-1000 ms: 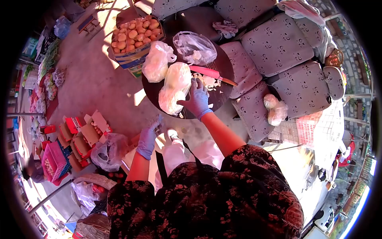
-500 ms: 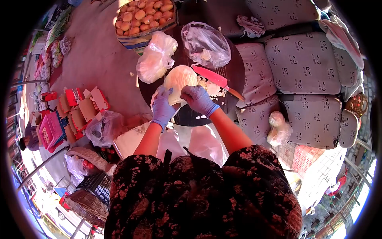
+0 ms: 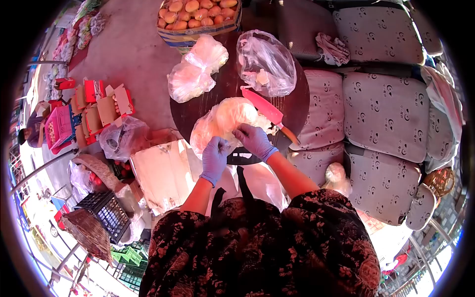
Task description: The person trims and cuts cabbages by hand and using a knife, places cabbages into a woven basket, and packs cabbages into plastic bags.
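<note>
Bagged produce (image 3: 221, 123) lies on its side near the front rim of the round counter (image 3: 299, 96), directly before the person. Risk one, in my judgement: a sharp pull on the thin film could split it, or roll the bundle over that nearby rim. Risk two: the knife (image 3: 262, 105) lies just right of the bag, its wooden handle reaching the rim, so a stray elbow or a shifting bag could knock it down (blade side included). Pale scraps (image 3: 266, 123) beside the bag may also cling to the film.

Both hands wear thin bluish gloves. The left hand (image 3: 216, 156) has its fingers drawn in at the bag's near side; the right hand (image 3: 253, 140) has bent fingertips against the film. Whether either pinches plastic cannot be told, since the fingers hide the contact.

Condition: the bag is clear, creased and glossy, plump in two rounded lobes, with pale yellow-white contents. Strong glare blurs detail, so the contents appear to be a vegetable, though not certainly.
</note>
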The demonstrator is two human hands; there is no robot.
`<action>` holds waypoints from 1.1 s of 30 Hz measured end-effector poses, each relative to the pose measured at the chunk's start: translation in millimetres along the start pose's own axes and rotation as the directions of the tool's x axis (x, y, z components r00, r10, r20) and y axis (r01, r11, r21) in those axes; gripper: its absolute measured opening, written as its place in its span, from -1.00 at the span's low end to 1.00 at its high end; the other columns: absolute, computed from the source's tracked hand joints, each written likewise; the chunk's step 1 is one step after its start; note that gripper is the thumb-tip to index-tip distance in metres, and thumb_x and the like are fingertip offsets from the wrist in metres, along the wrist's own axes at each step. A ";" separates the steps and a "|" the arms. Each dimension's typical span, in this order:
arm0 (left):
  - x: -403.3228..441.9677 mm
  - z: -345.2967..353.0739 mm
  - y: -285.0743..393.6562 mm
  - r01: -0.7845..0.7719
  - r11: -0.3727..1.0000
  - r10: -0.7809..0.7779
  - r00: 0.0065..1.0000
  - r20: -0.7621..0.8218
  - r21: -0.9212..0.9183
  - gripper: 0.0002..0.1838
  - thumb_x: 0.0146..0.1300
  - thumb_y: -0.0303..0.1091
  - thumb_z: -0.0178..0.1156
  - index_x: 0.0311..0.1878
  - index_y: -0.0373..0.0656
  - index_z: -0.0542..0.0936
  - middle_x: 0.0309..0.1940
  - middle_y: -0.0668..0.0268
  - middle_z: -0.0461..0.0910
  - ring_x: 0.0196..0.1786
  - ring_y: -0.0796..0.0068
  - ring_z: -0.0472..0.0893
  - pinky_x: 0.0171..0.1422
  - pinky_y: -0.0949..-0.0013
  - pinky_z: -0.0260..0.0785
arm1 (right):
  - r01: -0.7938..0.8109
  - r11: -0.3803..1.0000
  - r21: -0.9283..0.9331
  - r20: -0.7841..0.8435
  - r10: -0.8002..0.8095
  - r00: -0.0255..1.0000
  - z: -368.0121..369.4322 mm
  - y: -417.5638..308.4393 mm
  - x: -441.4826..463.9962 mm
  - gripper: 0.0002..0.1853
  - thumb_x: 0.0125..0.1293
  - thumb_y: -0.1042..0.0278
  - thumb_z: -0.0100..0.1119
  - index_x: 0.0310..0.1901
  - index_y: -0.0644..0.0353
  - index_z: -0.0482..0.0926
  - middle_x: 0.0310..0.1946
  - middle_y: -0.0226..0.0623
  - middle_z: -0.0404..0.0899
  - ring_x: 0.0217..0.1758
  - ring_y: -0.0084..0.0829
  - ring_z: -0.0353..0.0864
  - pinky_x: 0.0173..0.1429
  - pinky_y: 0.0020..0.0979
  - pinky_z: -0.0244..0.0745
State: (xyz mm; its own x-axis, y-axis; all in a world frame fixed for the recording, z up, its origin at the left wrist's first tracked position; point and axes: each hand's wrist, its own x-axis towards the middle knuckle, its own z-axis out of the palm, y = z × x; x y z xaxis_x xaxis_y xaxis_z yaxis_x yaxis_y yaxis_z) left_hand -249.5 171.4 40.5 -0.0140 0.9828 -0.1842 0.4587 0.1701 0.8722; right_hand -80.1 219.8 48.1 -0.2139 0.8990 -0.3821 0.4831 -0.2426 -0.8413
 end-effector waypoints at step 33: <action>5.5 -2.9 17.1 0.038 0.910 0.214 0.809 -0.547 0.412 -0.34 -0.11 -0.14 0.46 0.13 0.01 0.50 0.00 0.16 0.44 0.10 0.15 0.41 0.22 0.16 0.25 | 0.506 0.833 0.223 0.590 -0.528 0.610 -55.6 -5.6 111.6 -0.77 -0.16 0.34 0.00 -0.61 0.18 0.13 -0.65 -0.38 0.09 -0.57 -0.45 0.09 -0.42 -0.40 0.05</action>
State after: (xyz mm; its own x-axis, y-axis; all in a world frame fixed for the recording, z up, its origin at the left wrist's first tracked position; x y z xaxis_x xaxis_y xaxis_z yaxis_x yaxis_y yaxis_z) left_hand -244.3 179.9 55.7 -0.3991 0.8714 0.2853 0.7833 0.1623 0.6001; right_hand -59.4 341.7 31.4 -0.8870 0.4615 -0.0146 0.1054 0.1716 -0.9795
